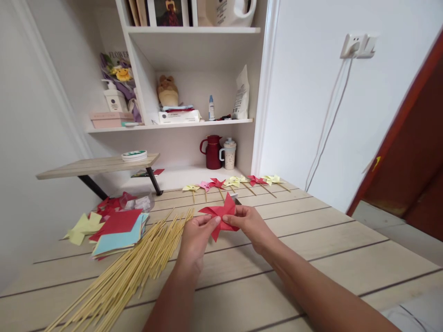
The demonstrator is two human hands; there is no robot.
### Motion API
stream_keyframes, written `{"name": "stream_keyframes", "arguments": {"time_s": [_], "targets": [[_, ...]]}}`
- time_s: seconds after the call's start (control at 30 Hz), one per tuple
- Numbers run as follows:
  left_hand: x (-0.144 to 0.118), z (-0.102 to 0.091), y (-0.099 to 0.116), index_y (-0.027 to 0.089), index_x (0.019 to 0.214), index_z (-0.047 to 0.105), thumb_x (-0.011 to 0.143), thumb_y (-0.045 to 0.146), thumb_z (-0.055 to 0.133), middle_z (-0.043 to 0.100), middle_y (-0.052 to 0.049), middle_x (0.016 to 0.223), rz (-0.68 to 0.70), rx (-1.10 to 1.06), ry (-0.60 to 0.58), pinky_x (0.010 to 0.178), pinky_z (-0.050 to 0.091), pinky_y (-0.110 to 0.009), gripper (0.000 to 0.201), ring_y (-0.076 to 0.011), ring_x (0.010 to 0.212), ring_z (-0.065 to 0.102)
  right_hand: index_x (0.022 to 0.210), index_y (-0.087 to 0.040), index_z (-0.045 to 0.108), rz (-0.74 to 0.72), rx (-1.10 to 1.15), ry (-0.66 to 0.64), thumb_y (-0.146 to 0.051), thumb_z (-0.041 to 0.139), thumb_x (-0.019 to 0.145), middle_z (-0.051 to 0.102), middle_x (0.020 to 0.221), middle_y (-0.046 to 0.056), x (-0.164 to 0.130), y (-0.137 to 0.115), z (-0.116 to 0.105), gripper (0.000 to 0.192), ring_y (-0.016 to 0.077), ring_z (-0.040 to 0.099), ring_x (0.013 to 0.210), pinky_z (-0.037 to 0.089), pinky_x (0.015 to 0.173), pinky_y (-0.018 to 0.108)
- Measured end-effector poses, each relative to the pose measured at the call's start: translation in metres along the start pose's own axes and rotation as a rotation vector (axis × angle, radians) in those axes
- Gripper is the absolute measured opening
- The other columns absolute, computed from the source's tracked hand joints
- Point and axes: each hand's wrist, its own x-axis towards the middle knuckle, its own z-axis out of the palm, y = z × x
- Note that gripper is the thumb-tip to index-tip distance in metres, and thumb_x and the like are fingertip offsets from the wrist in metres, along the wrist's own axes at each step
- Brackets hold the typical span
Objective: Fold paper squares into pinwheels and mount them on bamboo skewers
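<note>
Holding a red paper pinwheel (221, 216) just above the wooden table (328, 258), near the middle of it, with both hands. Pinching its left blades with the left hand (195, 235), fingers curled around the paper edge; gripping its right side with the right hand (251, 223), thumb and fingertips closing on the folds near the centre. Neither hand lying open or empty.

Doing this well, judging from the grip: keeping the pinch light so the blades are not getting creased, pressing only at the centre where the points are meeting, and holding the wheel flat and facing up so all the blades are staying visible. Supporting from both sides, as now, looking right for thin paper.

Lying to the left and nearer: a loose bundle of bamboo skewers (138, 263), fanning out toward the near edge. Resting further left: a stack of coloured paper squares (119, 230), red on top. Sitting along the far edge: a row of finished pinwheels (235, 183) on sticks, yellow, pink and red, well apart from the hands.
</note>
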Motion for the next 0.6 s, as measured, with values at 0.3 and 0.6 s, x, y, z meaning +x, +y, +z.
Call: {"name": "stream_keyframes", "arguments": {"time_s": [0.3,0.6], "targets": [[-0.0017,-0.0006,0.0018,0.013,0.075,0.075,0.065,0.042,0.081,0.073,-0.008,0.075,0.0,0.044,-0.014,0.067,0.045,-0.027,0.031,-0.0174,0.069,0.061,0.066,-0.018,0.069,0.019,0.011,0.007,-0.036,0.081,0.062,0.068,0.064,0.001,-0.0007,-0.0004,0.0007,0.022,0.0156,0.057,0.061,0.042,0.064,0.03],[-0.0016,0.004,-0.0006,0.015,0.07,0.074,0.067,0.037,0.076,0.07,-0.004,0.066,-0.012,0.03,0.02,0.062,0.043,-0.025,0.023,-0.0145,0.062,0.06,0.074,-0.018,0.072,0.001,0.032,-0.04,-0.041,0.082,0.063,0.071,0.074,0.002,-0.0008,0.0032,0.0033,0.027,0.0177,0.061,0.07,0.045,0.072,0.032]]}}
